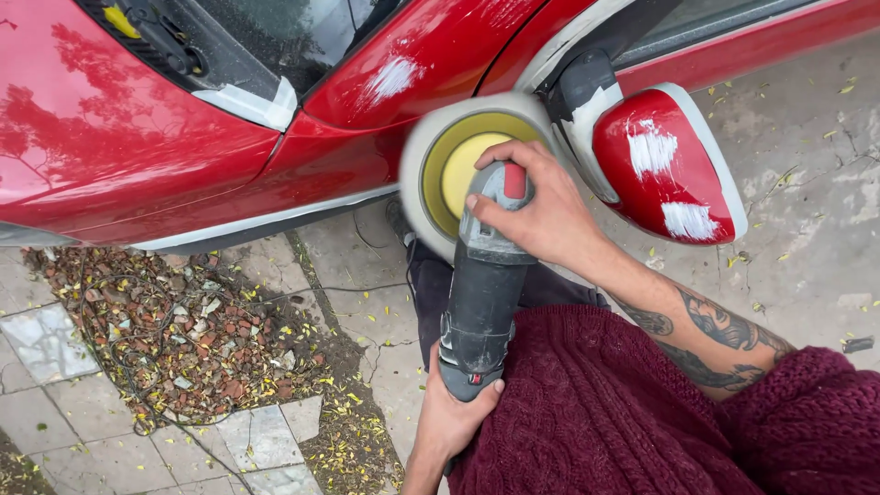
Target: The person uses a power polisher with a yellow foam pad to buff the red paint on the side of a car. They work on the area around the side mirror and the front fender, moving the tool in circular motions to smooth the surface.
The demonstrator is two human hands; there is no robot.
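Nearest the camera, the rear of the grey rotary polisher (483,293) was gripped by the left hand (451,414), fingers closed round its body. Further out, the polisher's head was clamped under the right hand (541,213), just behind the yellow backing plate. The white foam pad (423,174), blurred as if spinning, was pressed against the red car's door panel (367,156) just beside the masked side mirror (667,165). Beyond, white compound smears (394,77) were seen on the paint. Should the pad be tilted or drift sideways, the mirror's masking tape could be snagged, or paint burned through at the panel edge.
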